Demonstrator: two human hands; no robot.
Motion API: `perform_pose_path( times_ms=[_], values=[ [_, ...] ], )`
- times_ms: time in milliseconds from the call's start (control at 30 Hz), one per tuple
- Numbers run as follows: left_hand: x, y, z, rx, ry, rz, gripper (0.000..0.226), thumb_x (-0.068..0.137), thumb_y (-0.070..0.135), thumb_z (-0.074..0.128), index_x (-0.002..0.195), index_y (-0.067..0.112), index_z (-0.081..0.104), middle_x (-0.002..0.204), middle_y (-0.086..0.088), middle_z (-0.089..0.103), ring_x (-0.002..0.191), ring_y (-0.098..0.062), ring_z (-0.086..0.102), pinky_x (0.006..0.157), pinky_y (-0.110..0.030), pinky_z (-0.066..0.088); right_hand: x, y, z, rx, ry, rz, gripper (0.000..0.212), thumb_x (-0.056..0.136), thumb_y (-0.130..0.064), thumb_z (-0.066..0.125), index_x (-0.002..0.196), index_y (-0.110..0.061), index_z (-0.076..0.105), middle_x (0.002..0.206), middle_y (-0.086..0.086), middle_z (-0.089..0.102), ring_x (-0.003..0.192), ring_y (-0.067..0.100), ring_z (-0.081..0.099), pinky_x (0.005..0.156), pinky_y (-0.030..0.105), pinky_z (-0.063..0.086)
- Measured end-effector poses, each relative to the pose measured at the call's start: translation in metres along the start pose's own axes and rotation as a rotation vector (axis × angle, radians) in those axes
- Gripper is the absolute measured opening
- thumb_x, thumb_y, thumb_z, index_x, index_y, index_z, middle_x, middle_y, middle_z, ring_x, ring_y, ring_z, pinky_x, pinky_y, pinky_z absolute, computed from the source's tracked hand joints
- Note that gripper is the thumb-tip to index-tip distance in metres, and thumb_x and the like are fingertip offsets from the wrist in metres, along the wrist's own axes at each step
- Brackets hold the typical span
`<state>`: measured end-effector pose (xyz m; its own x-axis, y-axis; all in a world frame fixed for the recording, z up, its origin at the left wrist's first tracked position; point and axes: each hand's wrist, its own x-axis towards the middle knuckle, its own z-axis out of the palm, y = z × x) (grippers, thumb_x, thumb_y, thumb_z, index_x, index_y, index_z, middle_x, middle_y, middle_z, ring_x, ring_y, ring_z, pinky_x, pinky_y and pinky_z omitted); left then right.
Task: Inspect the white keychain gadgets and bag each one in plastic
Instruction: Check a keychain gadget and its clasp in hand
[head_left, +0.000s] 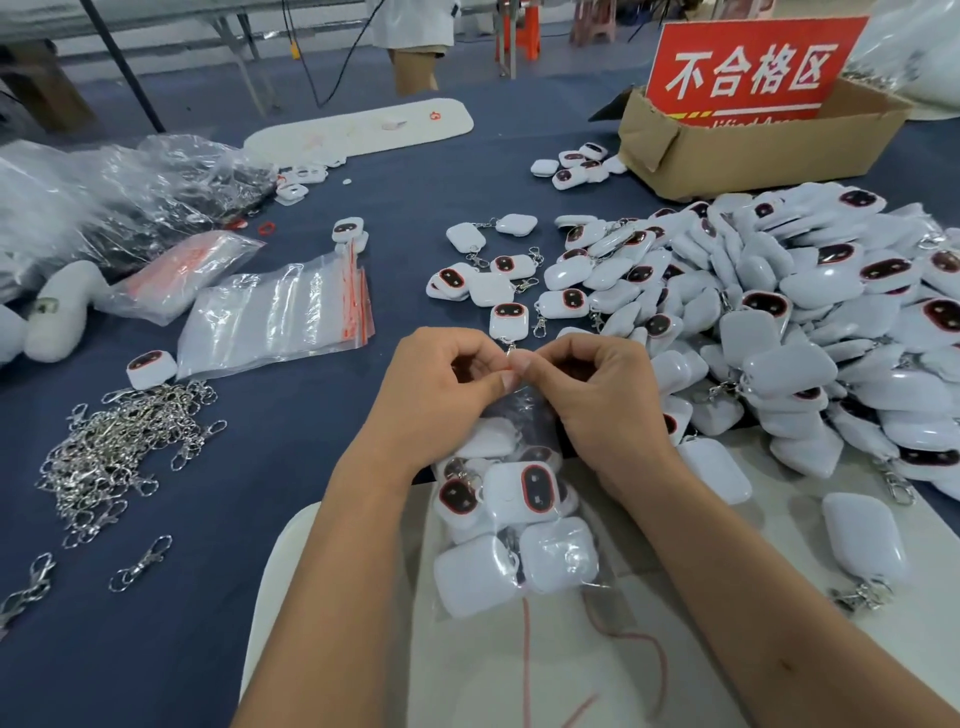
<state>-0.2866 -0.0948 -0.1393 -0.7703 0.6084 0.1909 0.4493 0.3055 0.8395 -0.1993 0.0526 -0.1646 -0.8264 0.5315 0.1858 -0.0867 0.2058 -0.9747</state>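
Hands: left hand (441, 384) and right hand (597, 387) pinch the bag's top edge, fingertips meeting.
Bag: clear plastic bag (511, 519) below the hands, holding several white rounded-square gadgets, some showing dark red-rimmed ovals.
Pile: loose gadgets (779, 312) right of the hands.

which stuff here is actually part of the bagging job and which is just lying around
Part of the job:
- left hand and right hand, pinching the top of the filled bag
- gadget pile
- empty bags

Lying about:
- clasp heap
- cardboard box with red sign
- crumpled plastic
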Motion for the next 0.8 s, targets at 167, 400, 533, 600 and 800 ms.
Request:
perform_pose_path(
  times_ms=[167,400,533,600,800],
  values=[
    [0.0005,-0.0034,-0.0022,-0.012,0.012,-0.028,0.011,0.086,0.022,0.084,0.077,0.019,0.078,0.072,0.001,0.073,0.066,-0.010,0.061,0.066,-0.027,0.051,-0.0004,-0.0005,-0.0011,-0.028,-0.042,-0.005,0.017,0.094,-0.026,0.078,0.078,-0.021,0.078,0.058,-0.016,0.067,0.053,-0.003,0.057,0.053,0.008,0.042],
    [-0.0007,-0.0038,0.0004,-0.010,0.039,-0.044,0.013,0.085,0.018,0.085,0.074,0.016,0.078,0.068,-0.004,0.071,0.063,-0.020,0.060,0.066,-0.037,0.051,-0.0002,0.0006,0.0002,-0.036,0.028,-0.006,0.015,0.095,-0.026,0.077,0.081,-0.021,0.079,0.069,-0.008,0.074,0.061,0.000,0.061,0.061,0.015,0.048],
    [-0.0004,-0.0039,0.0005,0.014,0.046,-0.044,0.013,0.083,0.017,0.086,0.072,0.016,0.078,0.068,-0.003,0.071,0.063,-0.012,0.060,0.066,-0.034,0.052,-0.0009,-0.0009,0.0014,-0.049,0.037,-0.012,0.015,0.095,-0.025,0.077,0.081,-0.020,0.079,0.067,-0.010,0.073,0.059,-0.002,0.060,0.059,0.011,0.045],
    [-0.0010,-0.0038,-0.0003,-0.009,0.046,-0.054,0.010,0.083,0.020,0.086,0.075,0.020,0.080,0.069,-0.001,0.072,0.064,-0.011,0.061,0.067,-0.035,0.054,-0.0012,-0.0020,0.0009,-0.038,0.046,-0.007,0.015,0.096,-0.024,0.076,0.082,-0.019,0.079,0.068,-0.009,0.074,0.060,-0.001,0.061,0.059,0.012,0.046],
    [-0.0025,-0.0079,-0.0048,-0.048,0.066,-0.094,0.009,0.082,0.014,0.086,0.078,0.020,0.081,0.070,0.001,0.073,0.064,-0.007,0.058,0.064,-0.026,0.048,-0.0011,-0.0038,-0.0010,0.009,0.100,0.043,0.017,0.096,-0.028,0.075,0.083,-0.017,0.076,0.060,-0.009,0.067,0.054,0.001,0.056,0.054,0.014,0.045]
  ],
)
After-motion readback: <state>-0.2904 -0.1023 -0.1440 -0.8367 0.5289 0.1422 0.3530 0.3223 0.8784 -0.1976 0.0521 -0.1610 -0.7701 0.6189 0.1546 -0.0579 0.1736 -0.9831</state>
